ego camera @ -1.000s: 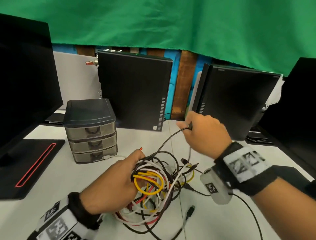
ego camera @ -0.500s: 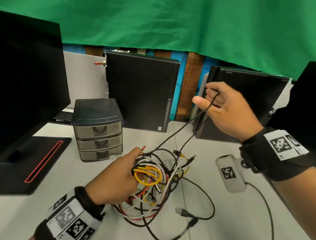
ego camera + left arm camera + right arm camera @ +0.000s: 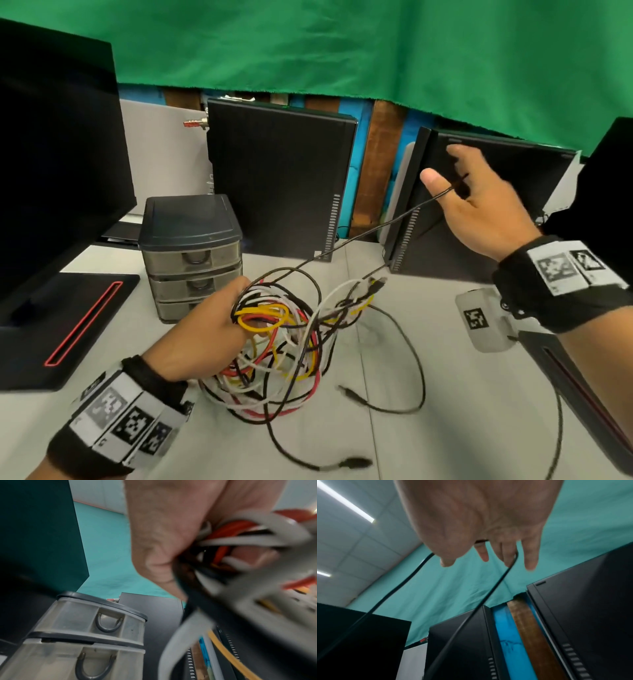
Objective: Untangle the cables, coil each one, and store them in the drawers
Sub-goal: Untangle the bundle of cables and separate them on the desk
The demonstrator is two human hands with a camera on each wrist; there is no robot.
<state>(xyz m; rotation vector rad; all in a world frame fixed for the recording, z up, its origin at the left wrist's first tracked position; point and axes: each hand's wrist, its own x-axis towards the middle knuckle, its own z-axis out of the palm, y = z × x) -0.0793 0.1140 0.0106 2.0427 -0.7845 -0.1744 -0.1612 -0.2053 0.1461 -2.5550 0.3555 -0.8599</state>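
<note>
Head view shows the left hand [image 3: 209,335] gripping one side of the cable tangle [image 3: 284,346], its fingers curled into the white, red, yellow and black loops. The tangle sits on the white table [image 3: 394,445], just in front of the drawer unit [image 3: 191,253], whose three drawers are all closed. The right hand [image 3: 479,205] is raised high near a black computer case [image 3: 496,212], fingers rather loose and spread, with a loop of the black cable [image 3: 380,229] hooked over them; two black strands run down from it toward the tangle.

I judge that the cables are light, soft and a little springy, so they slide easily but catch on each other at crossings and plugs. It is better to take one cable near its free plug, and to hold the bundle down while pulling slowly.

Compared with half a second ago, the right hand is higher and more to the right, and its fingers have opened. The black strand is more stretched, and a free end on the table has moved toward the near edge.
</note>
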